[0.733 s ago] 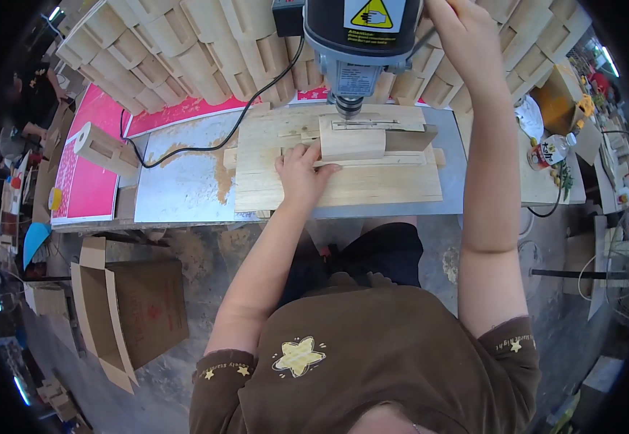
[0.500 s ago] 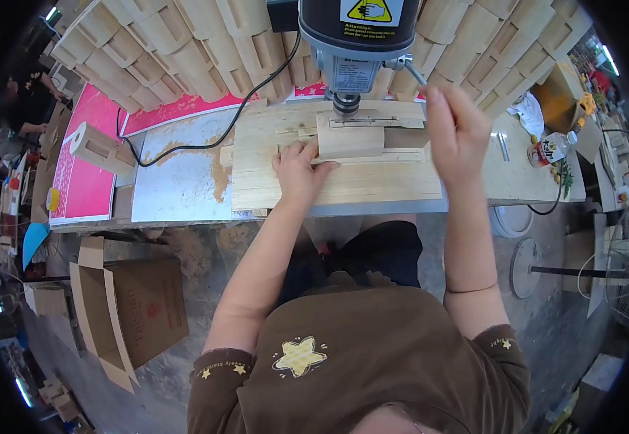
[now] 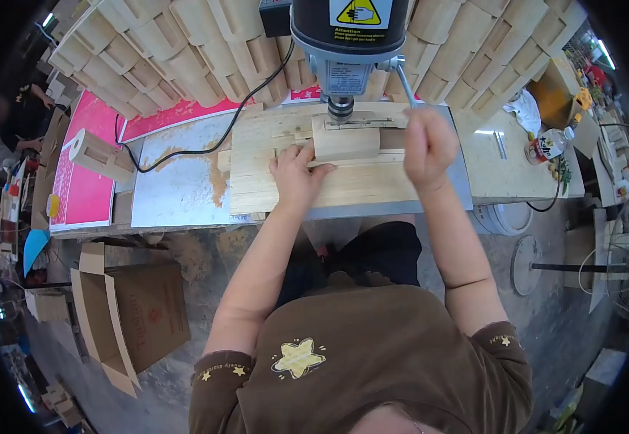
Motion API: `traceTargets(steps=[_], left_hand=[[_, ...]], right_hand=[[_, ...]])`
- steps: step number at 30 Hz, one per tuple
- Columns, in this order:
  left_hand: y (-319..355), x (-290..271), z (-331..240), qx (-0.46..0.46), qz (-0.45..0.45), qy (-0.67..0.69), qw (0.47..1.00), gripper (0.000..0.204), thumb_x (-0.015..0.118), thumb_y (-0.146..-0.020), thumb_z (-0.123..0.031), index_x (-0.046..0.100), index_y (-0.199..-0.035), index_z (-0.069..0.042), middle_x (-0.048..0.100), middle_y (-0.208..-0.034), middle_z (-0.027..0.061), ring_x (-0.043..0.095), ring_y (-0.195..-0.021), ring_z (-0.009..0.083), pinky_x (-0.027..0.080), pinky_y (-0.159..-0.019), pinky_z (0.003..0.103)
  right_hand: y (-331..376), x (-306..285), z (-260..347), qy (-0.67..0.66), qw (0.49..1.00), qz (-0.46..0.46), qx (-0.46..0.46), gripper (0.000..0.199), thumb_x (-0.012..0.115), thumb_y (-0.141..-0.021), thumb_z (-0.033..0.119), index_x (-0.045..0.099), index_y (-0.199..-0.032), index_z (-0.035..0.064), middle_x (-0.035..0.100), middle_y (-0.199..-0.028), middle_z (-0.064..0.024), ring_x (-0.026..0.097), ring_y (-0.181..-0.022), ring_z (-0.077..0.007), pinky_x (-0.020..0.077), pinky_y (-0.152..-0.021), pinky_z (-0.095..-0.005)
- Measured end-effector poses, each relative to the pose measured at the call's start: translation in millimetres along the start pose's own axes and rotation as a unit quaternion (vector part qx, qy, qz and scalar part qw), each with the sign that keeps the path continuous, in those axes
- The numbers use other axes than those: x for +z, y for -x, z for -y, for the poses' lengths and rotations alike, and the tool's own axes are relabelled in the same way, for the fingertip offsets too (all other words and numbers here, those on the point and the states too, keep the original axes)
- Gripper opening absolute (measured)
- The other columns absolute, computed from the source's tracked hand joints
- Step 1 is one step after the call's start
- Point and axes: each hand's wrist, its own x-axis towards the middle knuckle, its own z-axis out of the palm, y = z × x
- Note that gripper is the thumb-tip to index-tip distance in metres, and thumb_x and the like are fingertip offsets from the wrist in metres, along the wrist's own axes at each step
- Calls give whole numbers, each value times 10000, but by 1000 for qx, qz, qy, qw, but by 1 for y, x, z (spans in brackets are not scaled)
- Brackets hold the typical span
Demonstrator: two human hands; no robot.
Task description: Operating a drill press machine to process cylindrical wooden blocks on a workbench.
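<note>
A pale wooden block (image 3: 345, 145) with a curved face lies on a flat wooden jig board (image 3: 271, 197), under the chuck (image 3: 340, 110) of a drill press (image 3: 349, 32). My left hand (image 3: 296, 172) holds the block's near left corner, its fingers against the end and its thumb along the near side. To the right, my right hand (image 3: 430, 148) is closed round the lower end of the press's feed lever (image 3: 406, 83). The chuck sits above the far part of the block. I cannot make out the bit or whether it touches the wood.
Stacked slotted wooden pieces (image 3: 206, 47) line the table's back. One wooden cylinder (image 3: 101, 154) stands at left, near a black cable (image 3: 206, 141). A bottle (image 3: 546, 145) and white cloth (image 3: 523, 112) are at right. An opened cardboard box (image 3: 148, 311) is on the floor.
My right hand has swung the feed lever down, moving left and toward me. The chuck appears slightly lower. My left hand stays at the block's corner.
</note>
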Motion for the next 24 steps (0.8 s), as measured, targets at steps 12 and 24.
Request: traceTargets(steps=[12,24], left_hand=[[-15,-6,-3,-45,74,89,992,519,810,-577,-280,656,-1051,-137,578,-929,54,531,-936,230,289,-915,417],[-2,-39,22,0,71,305,950,395,796,-559,-53,658,-929,-41,534,-826,32,526,-751,142,430,-642,224]], right_hand=[[-138,23,-45,31,992,47,113,329,506,-892,275,573,-830,-41,587,-707,-210,582,-644,-295,438,-598,-374],[41,-35,-49,26,913,374,163,286,656,-763,141,585,-1012,19,601,-936,-153,545,-909,-351,427,-810,-404]])
